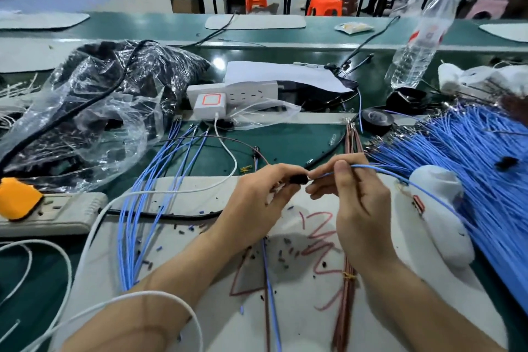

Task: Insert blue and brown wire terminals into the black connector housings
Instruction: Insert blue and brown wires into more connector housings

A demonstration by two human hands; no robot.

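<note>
My left hand (263,194) pinches a small black connector housing (297,178) above the white work mat (177,203). A blue and a brown wire (268,280) hang from that hand down toward me. My right hand (351,197) pinches a single blue wire (380,170) near its end, and the tip points at the housing's right face. Whether the terminal is inside the housing is hidden by my fingers. That wire runs right into a large heap of blue wires (471,168). A bundle of brown wires (347,294) lies on the mat under my right wrist.
Several finished blue wires (148,194) fan out at the left. A clear bag of black parts (100,100), two power strips (51,213), a charger (210,104), a tape roll (375,118) and a water bottle (420,37) surround the mat. White cables (68,271) loop at the lower left.
</note>
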